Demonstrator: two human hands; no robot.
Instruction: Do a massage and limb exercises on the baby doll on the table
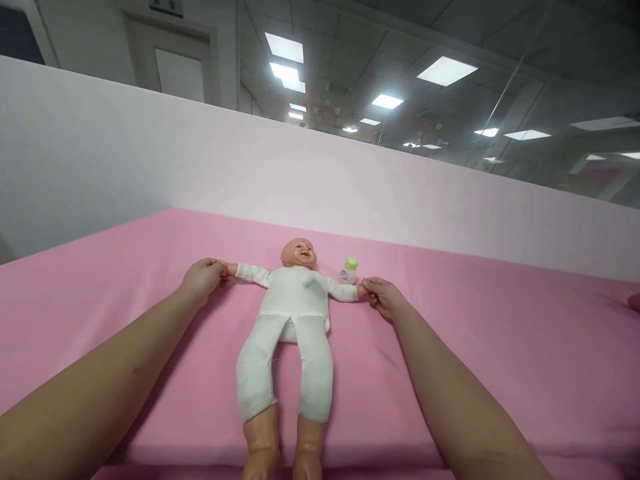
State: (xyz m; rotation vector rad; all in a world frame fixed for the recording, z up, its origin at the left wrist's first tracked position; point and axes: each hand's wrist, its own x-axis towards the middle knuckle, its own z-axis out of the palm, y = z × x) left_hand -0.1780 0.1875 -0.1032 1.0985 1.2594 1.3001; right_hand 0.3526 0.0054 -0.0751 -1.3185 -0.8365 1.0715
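I see a bright, evenly lit scene. Light comes from rectangular ceiling panels [445,70] overhead, which blow out to pure white. Shadows are soft and faint, with a pale one under the doll [293,313] on the pink bed sheet [500,347]. The wide lens bends the white partition wall [300,173] and stretches my forearms at the lower edge. The far ceiling looks hazy.

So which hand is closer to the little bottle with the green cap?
The right hand: it is just beside the bottle, pinching the doll's hand. The left hand grips the doll's other hand, across its body.
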